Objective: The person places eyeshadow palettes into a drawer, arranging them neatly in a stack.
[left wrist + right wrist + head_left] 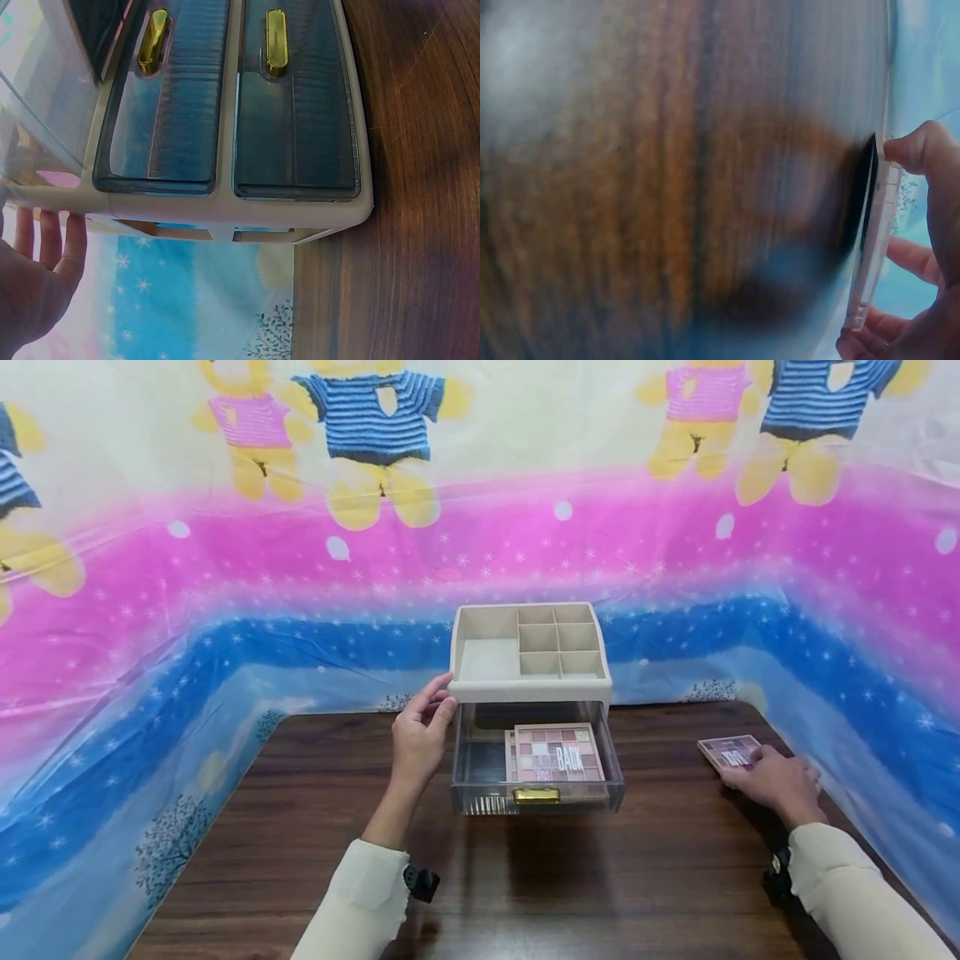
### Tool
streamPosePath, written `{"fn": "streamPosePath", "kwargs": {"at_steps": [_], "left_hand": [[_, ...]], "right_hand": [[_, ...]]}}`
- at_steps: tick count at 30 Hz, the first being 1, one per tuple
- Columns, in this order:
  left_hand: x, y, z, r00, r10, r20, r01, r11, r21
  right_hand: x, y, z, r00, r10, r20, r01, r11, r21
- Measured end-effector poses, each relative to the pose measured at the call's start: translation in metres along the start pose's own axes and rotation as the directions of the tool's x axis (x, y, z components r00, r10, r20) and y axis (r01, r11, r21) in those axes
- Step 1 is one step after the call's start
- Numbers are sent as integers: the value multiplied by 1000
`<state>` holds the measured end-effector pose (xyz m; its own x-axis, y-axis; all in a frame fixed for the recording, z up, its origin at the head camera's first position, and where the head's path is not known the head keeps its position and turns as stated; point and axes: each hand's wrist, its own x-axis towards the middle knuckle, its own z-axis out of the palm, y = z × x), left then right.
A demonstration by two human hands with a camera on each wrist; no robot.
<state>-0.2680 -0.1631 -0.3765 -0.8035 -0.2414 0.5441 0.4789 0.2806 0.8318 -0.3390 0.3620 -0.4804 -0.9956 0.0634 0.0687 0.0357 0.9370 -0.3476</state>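
Observation:
A cream desktop organizer (528, 691) stands on the table, its top clear drawer (480, 802) pulled out. Inside that drawer lie eyeshadow palettes (558, 752), one partly over another. My left hand (420, 739) rests with fairly straight fingers against the organizer's left side; the left wrist view shows the fingers (73, 247) at the side edge. Over at the table's right, my right hand (780, 781) grips another eyeshadow palette (729, 752) by its edges. In the right wrist view this palette (876, 240) appears edge-on, just above the tabletop, with thumb and fingers at opposite edges.
Two more drawers with gold handles (276, 37) sit closed below the pulled-out one. On top of the organizer is a divided tray (487, 660). The dark wooden table (315, 827) meets a printed cloth backdrop (360, 643) at the back and sides.

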Motion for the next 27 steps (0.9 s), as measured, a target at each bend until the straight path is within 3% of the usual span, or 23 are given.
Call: {"fn": "streamPosePath", "kwargs": {"at_steps": [9, 15, 20, 27], "left_hand": [[1, 0, -1, 1000, -5, -1, 5, 1000, -1], [0, 1, 0, 1000, -11, 5, 11, 1000, -6], [0, 1, 1, 1000, -2, -3, 2, 1000, -16], [1, 0, 1, 1000, 13, -8, -13, 1000, -17]], "right_hand": [[-3, -19, -6, 990, -52, -128, 52, 999, -5], [-8, -34, -17, 965, -128, -230, 143, 988, 51], [-15, -58, -35, 938, -192, -288, 227, 969, 94], [-34, -103, -76, 907, -272, -320, 335, 928, 161]]}}
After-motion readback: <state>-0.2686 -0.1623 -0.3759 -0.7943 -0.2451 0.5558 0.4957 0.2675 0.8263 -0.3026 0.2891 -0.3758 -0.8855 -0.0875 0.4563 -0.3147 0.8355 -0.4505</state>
